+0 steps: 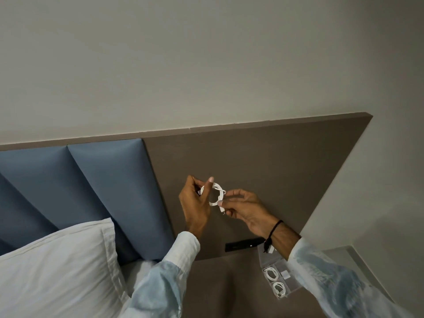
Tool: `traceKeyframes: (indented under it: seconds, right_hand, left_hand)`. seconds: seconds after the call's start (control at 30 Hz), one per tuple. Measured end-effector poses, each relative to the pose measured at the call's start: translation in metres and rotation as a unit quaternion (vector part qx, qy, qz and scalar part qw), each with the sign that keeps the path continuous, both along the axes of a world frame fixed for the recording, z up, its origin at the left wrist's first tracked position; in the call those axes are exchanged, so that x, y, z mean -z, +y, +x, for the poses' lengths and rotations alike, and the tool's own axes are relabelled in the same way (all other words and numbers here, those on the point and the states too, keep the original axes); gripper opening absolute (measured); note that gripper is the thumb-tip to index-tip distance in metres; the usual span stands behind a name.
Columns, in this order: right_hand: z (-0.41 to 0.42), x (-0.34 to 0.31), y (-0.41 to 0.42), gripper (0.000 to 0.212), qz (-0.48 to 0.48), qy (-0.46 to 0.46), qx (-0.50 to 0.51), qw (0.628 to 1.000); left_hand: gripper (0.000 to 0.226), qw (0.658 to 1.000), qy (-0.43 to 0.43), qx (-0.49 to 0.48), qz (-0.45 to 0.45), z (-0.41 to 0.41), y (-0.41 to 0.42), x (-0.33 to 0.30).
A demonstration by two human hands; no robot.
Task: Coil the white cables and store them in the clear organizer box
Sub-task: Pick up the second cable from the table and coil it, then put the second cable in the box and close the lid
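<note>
A white cable (214,195), looped into a small coil, hung mid-frame. The clear organizer box (278,280) lay lower right, holding two coiled cables (275,281).

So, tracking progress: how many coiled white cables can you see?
3: one held up between both hands, two lying in adjacent compartments of the box. The right arm hides part of the box.

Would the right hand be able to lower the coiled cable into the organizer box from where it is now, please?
Probably yes. The right hand holds the cable coil with the left hand, the clear organizer box lies open beneath the right forearm, and nothing stands between them.
</note>
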State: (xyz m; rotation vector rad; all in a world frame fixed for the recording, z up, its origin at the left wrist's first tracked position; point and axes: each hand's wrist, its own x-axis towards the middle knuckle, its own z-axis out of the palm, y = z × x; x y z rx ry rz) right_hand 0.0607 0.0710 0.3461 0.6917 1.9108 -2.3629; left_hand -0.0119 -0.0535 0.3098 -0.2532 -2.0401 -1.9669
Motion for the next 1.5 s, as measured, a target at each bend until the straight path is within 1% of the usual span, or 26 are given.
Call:
traceKeyframes:
  seconds: [0.07,0.17,0.23,0.3,0.4,0.47,0.53,0.6,0.63,0.7,0.73,0.8,0.87,0.97,1.1,1.17,1.27,1.3,1.37,1.43,1.5]
  right_hand:
    - [0.006,0.006,0.006,0.035,0.021,-0.001,-0.042,0.999]
    - [0.015,0.022,0.021,0.031,0.048,-0.014,-0.072,0.996]
    - [0.022,0.037,0.033,0.033,0.037,-0.041,-0.058,0.997]
    - [0.029,0.057,0.048,0.032,-0.003,-0.082,-0.023,0.996]
    - [0.043,0.094,0.075,0.018,-0.063,-0.140,0.036,0.988]
    - [0.053,0.124,0.101,0.013,-0.069,-0.179,0.073,0.979]
    - [0.062,0.157,0.130,0.016,-0.067,-0.215,0.104,0.969]
    - [0.074,0.191,0.161,0.007,-0.076,-0.242,0.129,0.959]
    - [0.079,0.211,0.179,0.002,-0.080,-0.255,0.136,0.954]
    - [0.093,0.258,0.217,0.011,-0.074,-0.284,0.134,0.946]
    - [0.103,0.278,0.230,0.015,-0.078,-0.301,0.131,0.941]
    - [0.117,0.328,0.262,0.023,-0.100,-0.330,0.138,0.928]
    - [0.126,0.379,0.292,0.026,-0.106,-0.359,0.146,0.916]
    - [0.124,0.441,0.328,0.027,-0.066,-0.385,0.123,0.912]
    - [0.118,0.514,0.373,0.025,0.024,-0.377,0.105,0.920]
    - [0.116,0.540,0.390,0.022,0.072,-0.372,0.096,0.921]
    - [0.109,0.565,0.405,0.006,0.139,-0.384,0.046,0.912]
    - [0.107,0.570,0.409,0.006,0.161,-0.390,0.024,0.906]
    - [0.103,0.578,0.414,0.016,0.227,-0.386,-0.030,0.894]
    - [0.100,0.579,0.414,0.026,0.316,-0.366,-0.068,0.873]
    - [0.099,0.579,0.413,0.026,0.377,-0.343,-0.059,0.858]
  left_hand:
    - [0.038,1.000,-0.010,-0.013,0.006,-0.004,0.002,0.004]
    - [0.038,0.997,-0.063,-0.023,0.036,-0.001,0.015,0.023]
    - [0.036,0.993,-0.108,-0.022,0.043,0.011,0.031,0.043]
    - [0.035,0.988,-0.154,0.000,0.030,0.023,0.052,0.066]
    - [0.034,0.974,-0.214,0.063,-0.031,0.039,0.086,0.103]
    - [0.029,0.960,-0.251,0.111,-0.063,0.051,0.112,0.132]
    - [0.021,0.940,-0.289,0.163,-0.078,0.066,0.134,0.162]
    - [0.010,0.920,-0.325,0.200,-0.084,0.080,0.152,0.194]
    - [0.009,0.912,-0.343,0.209,-0.088,0.085,0.163,0.214]
    - [0.021,0.891,-0.391,0.210,-0.100,0.096,0.190,0.258]
    - [0.022,0.877,-0.420,0.204,-0.115,0.103,0.201,0.276]
    - [0.014,0.850,-0.471,0.177,-0.156,0.115,0.230,0.321]
    - [0.011,0.841,-0.471,0.167,-0.209,0.127,0.261,0.368]
    - [0.013,0.832,-0.459,0.166,-0.263,0.134,0.303,0.427]
    - [0.017,0.835,-0.448,0.175,-0.269,0.134,0.349,0.495]
    - [0.017,0.839,-0.424,0.175,-0.293,0.135,0.367,0.521]
    - [0.015,0.847,-0.377,0.167,-0.336,0.135,0.386,0.540]
    - [0.015,0.847,-0.366,0.168,-0.347,0.135,0.391,0.544]
    - [0.018,0.841,-0.352,0.172,-0.373,0.135,0.398,0.547]
    - [0.019,0.838,-0.340,0.176,-0.389,0.135,0.403,0.547]
    - [0.019,0.837,-0.339,0.184,-0.387,0.135,0.407,0.544]
